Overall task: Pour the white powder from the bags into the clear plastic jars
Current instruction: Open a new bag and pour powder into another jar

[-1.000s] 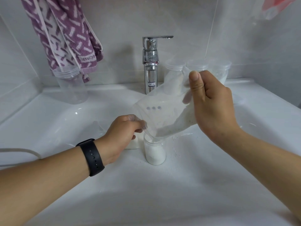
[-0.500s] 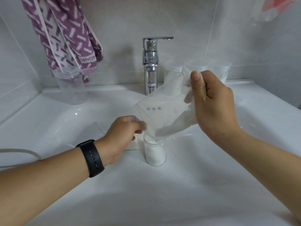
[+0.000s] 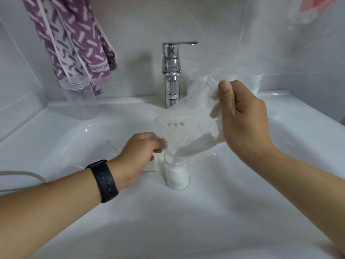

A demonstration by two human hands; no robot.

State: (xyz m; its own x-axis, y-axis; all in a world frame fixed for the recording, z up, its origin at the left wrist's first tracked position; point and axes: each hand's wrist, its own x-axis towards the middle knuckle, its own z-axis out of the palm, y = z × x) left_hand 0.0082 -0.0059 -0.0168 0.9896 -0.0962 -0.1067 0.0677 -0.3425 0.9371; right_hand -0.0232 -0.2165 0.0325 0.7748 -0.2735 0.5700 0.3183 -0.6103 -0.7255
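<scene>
A clear plastic bag (image 3: pixel 188 135) with white powder hangs tilted over a small clear jar (image 3: pixel 177 174) standing in the white sink basin (image 3: pixel 93 139). The bag's lower corner dips into the jar's mouth, and the jar holds white powder to well above half its height. My left hand (image 3: pixel 141 152) pinches the bag's lower edge beside the jar. My right hand (image 3: pixel 242 118) grips the bag's raised upper end. A second powder-filled jar (image 3: pixel 152 166) sits partly hidden behind my left hand.
A chrome tap (image 3: pixel 171 75) stands at the back centre. Three lidded clear jars (image 3: pixel 225 79) line the ledge to its right. An open empty jar (image 3: pixel 80 98) stands at back left under a purple towel (image 3: pixel 74 40). Spilled powder specks lie right of the small jar.
The powder level in the small jar has risen slightly. My right hand has shifted the bag's top a little lower. My left hand has stayed in place.
</scene>
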